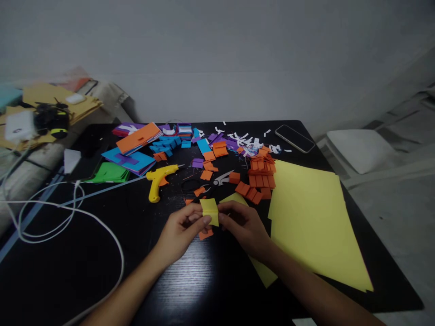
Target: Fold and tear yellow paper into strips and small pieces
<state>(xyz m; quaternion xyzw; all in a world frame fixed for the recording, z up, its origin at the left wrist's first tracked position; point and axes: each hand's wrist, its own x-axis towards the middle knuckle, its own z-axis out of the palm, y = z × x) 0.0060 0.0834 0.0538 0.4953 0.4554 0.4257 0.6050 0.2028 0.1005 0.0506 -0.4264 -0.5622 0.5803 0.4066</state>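
Observation:
A small yellow piece of paper [210, 209] with a crease across its middle is held up over the table's near part. My left hand [185, 228] pinches its left side, thumb in front. At the paper's right edge, the thumb and fingertips of my right hand [243, 224] close on it. Just beyond my hands lie scissors [222, 179] with a dark handle. Orange scraps [205, 234] lie beneath my left hand. A yellow strip of paper [263, 271] runs partly hidden under my right hand and forearm.
Large yellow sheets [312, 222] cover the right side of the black table [163, 280]. Folded orange pieces [261, 174] pile beside them. A yellow glue gun [159, 179], coloured paper stacks [139, 138], white scraps [248, 144] and a phone [295, 138] lie farther back. A white cable [102, 222] loops at left.

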